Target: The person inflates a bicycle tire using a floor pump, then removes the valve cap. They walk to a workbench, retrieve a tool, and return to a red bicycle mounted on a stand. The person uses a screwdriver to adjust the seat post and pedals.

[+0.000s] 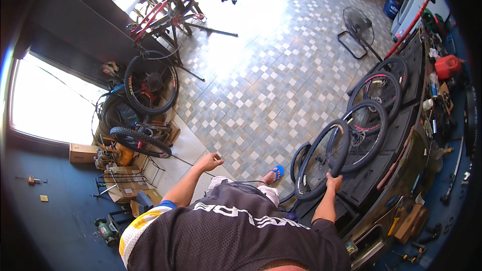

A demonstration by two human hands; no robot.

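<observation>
One wheel (pixel 344 151), long axis rising rightward — right hand (pixel 334 182) clamps it, left hand (pixel 209 162) unclenched.

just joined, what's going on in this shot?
Someone has their right hand gripping the tyre of the nearest bicycle wheel, at the right of the view. Their left hand is out over the floor, fingers loosely curled, with nothing visible in it. More bicycle wheels stand overlapping just beyond the gripped one, beside the black panels. Across the floor, a red-and-black bicycle frame is at the upper left.
</observation>
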